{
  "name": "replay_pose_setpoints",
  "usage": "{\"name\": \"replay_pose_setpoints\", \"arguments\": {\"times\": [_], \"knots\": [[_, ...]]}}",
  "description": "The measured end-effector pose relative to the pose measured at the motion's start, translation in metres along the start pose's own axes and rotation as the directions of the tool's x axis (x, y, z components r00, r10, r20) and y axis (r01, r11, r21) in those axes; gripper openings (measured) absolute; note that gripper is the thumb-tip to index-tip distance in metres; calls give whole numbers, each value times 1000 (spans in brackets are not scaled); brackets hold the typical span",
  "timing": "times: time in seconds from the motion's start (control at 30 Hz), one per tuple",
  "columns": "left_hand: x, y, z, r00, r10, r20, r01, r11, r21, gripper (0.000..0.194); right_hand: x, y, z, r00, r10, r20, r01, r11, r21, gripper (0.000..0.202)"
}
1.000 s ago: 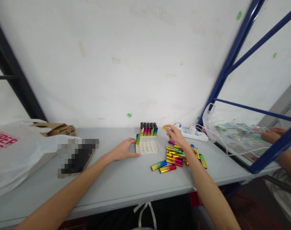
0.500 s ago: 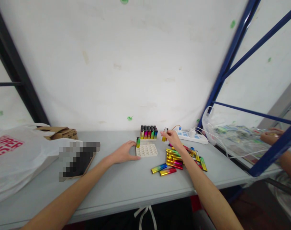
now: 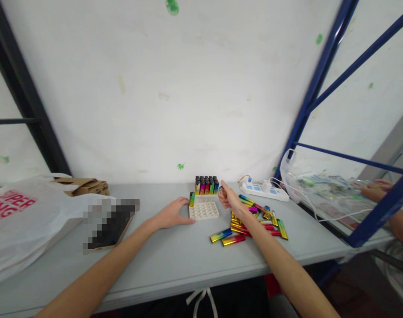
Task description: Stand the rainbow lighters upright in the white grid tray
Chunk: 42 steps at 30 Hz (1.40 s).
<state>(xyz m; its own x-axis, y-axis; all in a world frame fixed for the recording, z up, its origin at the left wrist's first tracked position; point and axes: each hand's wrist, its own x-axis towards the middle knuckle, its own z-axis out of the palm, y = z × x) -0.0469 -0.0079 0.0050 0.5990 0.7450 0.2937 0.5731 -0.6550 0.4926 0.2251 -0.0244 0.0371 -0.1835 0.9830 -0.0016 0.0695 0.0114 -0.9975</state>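
Note:
A white tray [image 3: 204, 215] with rows of small holes lies on the table. My left hand [image 3: 173, 213] spans its left end, thumb at the front corner and fingers at the back corner. One yellow-green lighter [image 3: 191, 199] stands upright in the tray's back left corner. Just right of and behind the tray, my right hand [image 3: 232, 198] is closed round a lighter [image 3: 221, 190], most of it hidden by the fingers, thumb pointing up. Behind the tray, a filled block of upright lighters [image 3: 207, 185] with black tops stands in rows. Shiny multicoloured lighters [image 3: 241, 227] lie in a loose pile under my right forearm.
A white power strip [image 3: 265, 191] with cables lies by the wall. At left are a white plastic bag [image 3: 39, 221], brown cardboard [image 3: 89, 187] and a dark, pixelated flat object [image 3: 113, 225]. Beyond the blue metal frame [image 3: 307, 110], another person's hands [image 3: 375, 190] handle plastic packets.
My right hand has moved slightly left and turned thumb up, with the lighter now mostly covered by its fingers. My left hand stays at the tray. The view has tilted slightly.

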Motion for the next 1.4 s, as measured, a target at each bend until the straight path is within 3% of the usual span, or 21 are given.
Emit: {"name": "replay_pose_setpoints", "arguments": {"times": [0.1, 0.27, 0.43, 0.53, 0.63, 0.7, 0.9, 1.0, 1.17, 1.4], "knots": [[0, -1, 1, 1000, 9, -8, -9, 1000, -4, 65, 1, 2, 5, 997, 54, -54, -51, 997, 50, 49], [0, -2, 3, 1000, 10, -11, -10, 1000, 8, 64, 2, 11, 10, 994, -18, -111, 21, 999, 26, 39], [0, -1, 3, 1000, 17, -25, -17, 1000, 3, 62, 3, 14, 11, 992, -34, -124, 32, 999, -21, 45], [0, 2, 5, 999, 12, -39, -12, 1000, 10, 60, 6, 18, 10, 997, -51, -61, 49, 998, -27, 53], [-1, 4, 9, 998, 9, -55, -8, 1000, 11, 60, 9, 23, 11, 986, -163, 40, 165, 986, -36, 58], [-1, 6, 12, 998, 14, -63, -14, 1000, 5, 59, 9, 25, 13, 959, -274, 69, 281, 951, -131, 57], [-1, 13, 14, 998, 19, -65, -20, 1000, -19, 57, 0, 19, 21, 854, -493, 165, 508, 726, -464, 44], [-1, 16, 14, 999, 6, -50, -6, 1000, -4, 60, -1, 17, 26, 843, -531, 90, 485, 676, -555, 42], [-1, 17, 16, 998, 9, -56, -9, 1000, 3, 62, 0, 18, 31, 877, -481, -2, 415, 758, -504, 41], [0, 17, 19, 998, 11, -65, -12, 1000, -9, 61, 6, 25, 38, 887, -458, 58, 412, 728, -548, 35]]}}
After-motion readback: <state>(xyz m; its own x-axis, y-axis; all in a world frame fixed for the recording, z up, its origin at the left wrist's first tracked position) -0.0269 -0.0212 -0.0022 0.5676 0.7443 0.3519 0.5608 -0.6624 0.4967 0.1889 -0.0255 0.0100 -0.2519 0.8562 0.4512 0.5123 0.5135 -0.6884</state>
